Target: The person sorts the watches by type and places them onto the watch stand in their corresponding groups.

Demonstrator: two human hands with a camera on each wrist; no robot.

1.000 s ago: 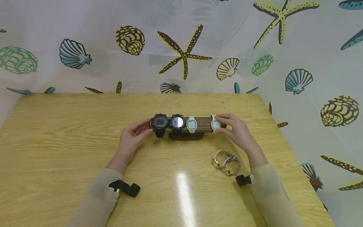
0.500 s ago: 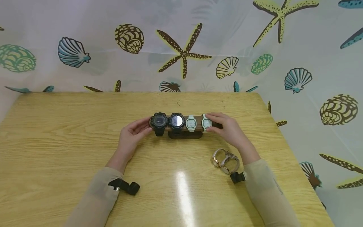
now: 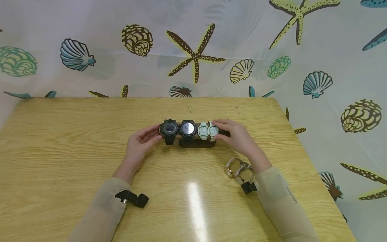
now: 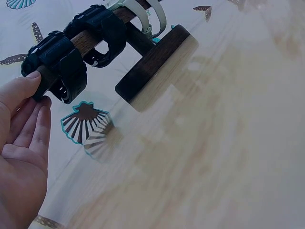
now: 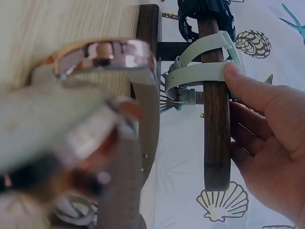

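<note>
In the head view, moderate, even light is recorded. A white glare streak is thrown on the wooden tabletop point(image 3: 169, 201), nearer the wearer than the left hand point(image 3: 139, 146) and right hand point(image 3: 240, 136). The black digital watch point(image 3: 188, 128) second from the left hand is partly whited out by reflection. The left wrist view is dimmed and hazed. In the right wrist view, the wristwatch point(image 5: 66, 133) farthest from the right hand's fingertips is heavily blurred.

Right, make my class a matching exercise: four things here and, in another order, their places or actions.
1. Left hand
2. Right hand
3. Black watches
4. Rose-gold watches

A. on the table, off the wooden stand
B. gripping the outer pale green watch
C. holding the stand's end
D. side by side on the stand

Pairs: 1-C; 2-B; 3-D; 4-A
</note>
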